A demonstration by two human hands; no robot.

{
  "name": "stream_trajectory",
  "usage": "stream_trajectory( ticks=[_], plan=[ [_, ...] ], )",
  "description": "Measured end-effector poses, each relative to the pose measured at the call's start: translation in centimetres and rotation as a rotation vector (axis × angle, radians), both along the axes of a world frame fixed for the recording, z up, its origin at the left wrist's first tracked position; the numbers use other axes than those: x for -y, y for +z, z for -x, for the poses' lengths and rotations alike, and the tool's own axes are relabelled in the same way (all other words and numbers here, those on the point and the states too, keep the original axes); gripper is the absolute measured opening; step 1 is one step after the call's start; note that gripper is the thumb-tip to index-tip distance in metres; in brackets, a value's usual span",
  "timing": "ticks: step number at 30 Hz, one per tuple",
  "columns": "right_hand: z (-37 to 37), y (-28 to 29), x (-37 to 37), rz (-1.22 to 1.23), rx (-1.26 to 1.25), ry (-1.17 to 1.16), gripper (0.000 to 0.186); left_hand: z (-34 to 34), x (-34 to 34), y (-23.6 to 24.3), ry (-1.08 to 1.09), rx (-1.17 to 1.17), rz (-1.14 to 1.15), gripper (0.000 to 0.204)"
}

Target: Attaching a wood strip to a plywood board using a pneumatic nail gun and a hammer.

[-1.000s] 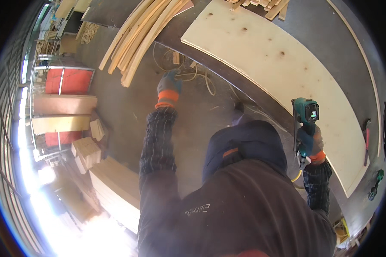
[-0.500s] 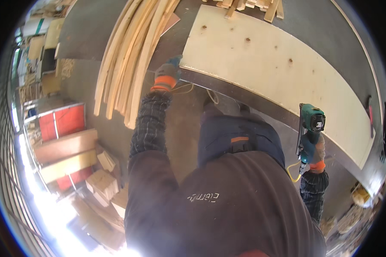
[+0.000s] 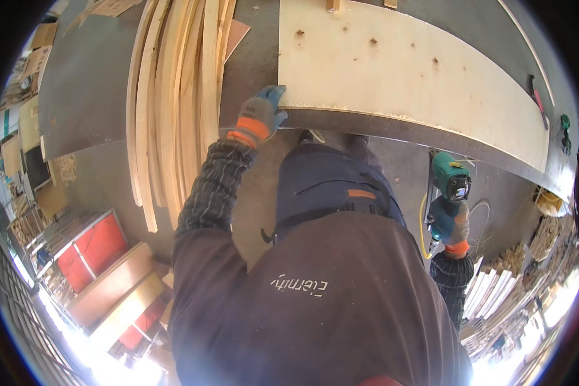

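Observation:
My left hand [image 3: 262,116], in a grey and blue glove with an orange cuff, is closed at the near left corner of a pale plywood panel [image 3: 379,71]. Its fingers reach that corner; their undersides are hidden. The panel lies flat on a dark tabletop [image 3: 367,122], with knots showing on its face. My right hand [image 3: 453,222], gloved likewise, is wrapped round the handle of a teal air nail gun [image 3: 450,177]. The gun hangs off the table's near edge, apart from the panel, with a yellow hose [image 3: 422,225] beside it.
Long wooden strips [image 3: 174,96] lie left of my left hand, their ends jutting past the table edge. Red-handled pliers [image 3: 539,103] and a green tool [image 3: 565,134] lie at the far right. Leaning boards [image 3: 112,283] stand at lower left, and stacked timber [image 3: 492,289] at lower right.
My right hand has drawn the nail gun back from over the panel to beyond the table's near edge. The left hand stays at the panel's corner. The whole view has shifted.

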State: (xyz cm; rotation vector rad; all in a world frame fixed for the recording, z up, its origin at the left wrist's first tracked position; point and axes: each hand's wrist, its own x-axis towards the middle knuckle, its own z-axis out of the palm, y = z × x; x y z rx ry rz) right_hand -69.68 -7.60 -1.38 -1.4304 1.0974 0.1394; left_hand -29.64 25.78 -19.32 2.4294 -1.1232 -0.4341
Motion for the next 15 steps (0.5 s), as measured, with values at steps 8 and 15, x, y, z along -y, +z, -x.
stream_trajectory(
  ticks=[8, 15],
  plan=[
    [-1.8, 0.8, -1.1, 0.043, -0.063, 0.056, 0.003, 0.5, 3.7, -1.1, -0.034, 0.116, 0.086, 0.055],
    [-3.5, 1.5, -0.9, -0.017, -0.020, 0.065, 0.009, 1.0, 4.3, -0.7, -0.097, 0.207, 0.182, 0.044]
  ],
)
